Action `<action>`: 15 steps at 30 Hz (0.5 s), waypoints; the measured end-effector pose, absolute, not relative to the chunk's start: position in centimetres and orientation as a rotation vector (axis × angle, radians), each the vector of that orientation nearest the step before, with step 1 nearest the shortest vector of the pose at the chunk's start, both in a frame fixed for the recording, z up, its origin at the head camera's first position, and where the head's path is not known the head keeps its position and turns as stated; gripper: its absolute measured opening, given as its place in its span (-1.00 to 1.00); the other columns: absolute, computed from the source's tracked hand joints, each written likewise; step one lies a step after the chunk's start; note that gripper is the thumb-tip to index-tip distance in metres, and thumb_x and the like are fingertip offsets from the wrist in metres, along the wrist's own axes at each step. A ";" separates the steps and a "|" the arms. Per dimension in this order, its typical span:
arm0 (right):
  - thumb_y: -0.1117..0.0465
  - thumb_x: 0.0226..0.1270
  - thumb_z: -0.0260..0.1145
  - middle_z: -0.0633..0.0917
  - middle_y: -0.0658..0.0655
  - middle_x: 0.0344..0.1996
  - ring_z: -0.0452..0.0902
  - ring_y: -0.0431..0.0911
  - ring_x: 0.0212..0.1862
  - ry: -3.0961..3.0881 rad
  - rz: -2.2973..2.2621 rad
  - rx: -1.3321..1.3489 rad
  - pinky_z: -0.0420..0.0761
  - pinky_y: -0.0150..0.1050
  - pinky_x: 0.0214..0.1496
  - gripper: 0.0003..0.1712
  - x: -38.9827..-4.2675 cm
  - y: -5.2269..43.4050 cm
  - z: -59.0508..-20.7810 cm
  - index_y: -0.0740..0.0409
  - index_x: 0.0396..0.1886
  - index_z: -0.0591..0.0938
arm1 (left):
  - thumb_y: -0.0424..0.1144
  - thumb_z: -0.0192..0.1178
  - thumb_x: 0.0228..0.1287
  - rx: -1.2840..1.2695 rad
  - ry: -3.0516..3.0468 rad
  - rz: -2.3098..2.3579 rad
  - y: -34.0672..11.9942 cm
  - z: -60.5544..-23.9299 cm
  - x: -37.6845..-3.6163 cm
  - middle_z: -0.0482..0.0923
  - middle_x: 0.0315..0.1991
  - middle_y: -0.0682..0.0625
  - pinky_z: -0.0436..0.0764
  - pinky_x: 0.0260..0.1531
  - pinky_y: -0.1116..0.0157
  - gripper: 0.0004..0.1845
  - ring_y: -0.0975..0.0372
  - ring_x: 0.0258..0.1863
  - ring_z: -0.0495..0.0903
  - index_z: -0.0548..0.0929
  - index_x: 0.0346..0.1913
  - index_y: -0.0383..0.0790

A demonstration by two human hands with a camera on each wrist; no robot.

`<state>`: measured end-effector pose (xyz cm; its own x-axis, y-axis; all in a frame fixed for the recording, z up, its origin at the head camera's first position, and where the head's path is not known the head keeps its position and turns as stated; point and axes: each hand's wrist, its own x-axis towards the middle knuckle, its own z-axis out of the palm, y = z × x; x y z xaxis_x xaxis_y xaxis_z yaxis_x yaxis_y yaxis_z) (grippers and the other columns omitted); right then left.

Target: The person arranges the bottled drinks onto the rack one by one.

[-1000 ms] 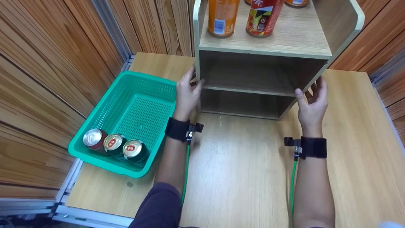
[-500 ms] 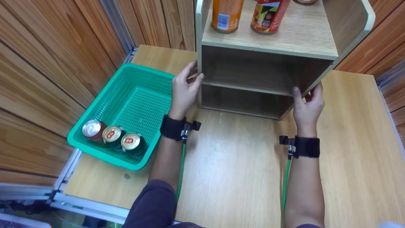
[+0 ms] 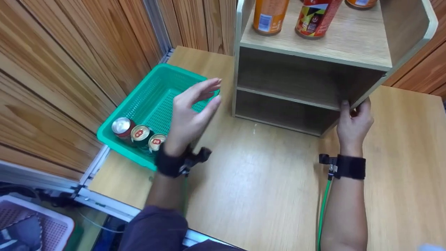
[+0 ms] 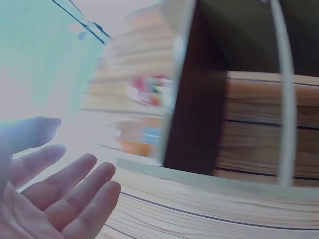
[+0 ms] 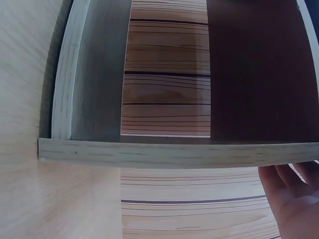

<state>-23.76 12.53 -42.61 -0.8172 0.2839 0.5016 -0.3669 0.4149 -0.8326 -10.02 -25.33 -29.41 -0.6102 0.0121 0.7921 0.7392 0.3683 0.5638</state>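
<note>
A small wooden shelf unit (image 3: 348,47) stands at the back, with two bare levels below its top. My right hand (image 3: 353,125) grips its right side panel, thumb on the inner face and fingers around the outside. In the right wrist view, fingers (image 5: 281,181) lie against the outer side of the panel (image 5: 174,154). My left hand (image 3: 191,115) is in the air left of the shelf, fingers loosely bent and holding nothing. It overlaps the right part of a green plastic basket (image 3: 125,152).
Three short cans, one dark red (image 3: 122,126), stand in the basket's near end. On the shelf top are an orange can (image 3: 270,17), a red can (image 3: 317,19) and another orange can (image 3: 362,2). A pink basket (image 3: 66,223) sits below the table's left edge.
My left hand has let go of the shelf's left side and moved left and toward me. The right hand stays on the right panel. The head view has shifted left.
</note>
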 end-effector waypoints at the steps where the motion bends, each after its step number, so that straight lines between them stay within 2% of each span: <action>1: 0.22 0.21 0.19 0.52 -0.02 0.04 0.43 -0.18 0.03 -2.087 1.429 0.073 0.50 -0.27 -0.05 -0.53 -23.7 12.3 -42.3 -0.11 0.14 0.43 | -0.57 0.22 -0.02 -0.670 -1.908 -1.269 -25.8 -28.9 -9.2 0.56 -0.15 -0.24 0.56 -0.24 0.18 -0.66 0.07 -0.18 0.56 0.52 -0.09 -0.54; 5: 0.23 0.23 0.16 0.54 -0.01 0.01 0.45 -0.17 0.01 -2.069 1.431 0.080 0.50 -0.27 -0.06 -0.57 -23.3 11.8 -41.2 -0.10 0.12 0.45 | -0.62 0.26 -0.13 -0.697 -1.943 -1.126 -27.7 -27.4 -6.6 0.58 -0.15 -0.19 0.54 -0.18 0.20 -0.62 0.08 -0.16 0.55 0.56 -0.12 -0.50; 7: 0.25 0.23 0.16 0.55 0.00 0.00 0.45 -0.16 0.01 -2.056 1.436 0.080 0.50 -0.28 -0.05 -0.57 -23.1 11.6 -41.0 -0.09 0.11 0.46 | -0.59 0.27 -0.11 -0.671 -2.010 -1.052 -29.0 -27.5 -5.6 0.58 -0.13 -0.15 0.51 -0.12 0.23 -0.62 0.10 -0.12 0.54 0.57 -0.10 -0.46; 11: 0.26 0.23 0.15 0.54 0.00 0.01 0.44 -0.17 0.03 -2.072 1.440 0.069 0.48 -0.26 -0.02 -0.57 -22.7 11.5 -41.2 -0.09 0.12 0.45 | -0.39 0.24 0.06 -0.583 -2.226 -0.894 -32.3 -30.0 -4.1 0.57 -0.10 -0.02 0.47 -0.06 0.32 -0.66 0.24 -0.07 0.51 0.58 -0.03 -0.30; 15: 0.25 0.23 0.14 0.53 0.00 0.03 0.42 -0.18 0.04 -2.104 1.442 0.070 0.46 -0.24 0.01 -0.56 -22.9 11.8 -41.5 -0.10 0.13 0.44 | -0.12 0.16 0.17 -0.446 -2.496 -0.701 -35.3 -33.3 -3.2 0.56 -0.09 0.08 0.50 -0.12 0.33 -0.67 0.33 -0.07 0.50 0.58 0.00 -0.12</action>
<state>-22.88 11.78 -41.49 -0.8294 0.2729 0.4874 -0.3561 0.4141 -0.8377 -3.20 -35.32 -33.33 -0.8182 0.1711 0.5489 0.4318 0.8131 0.3903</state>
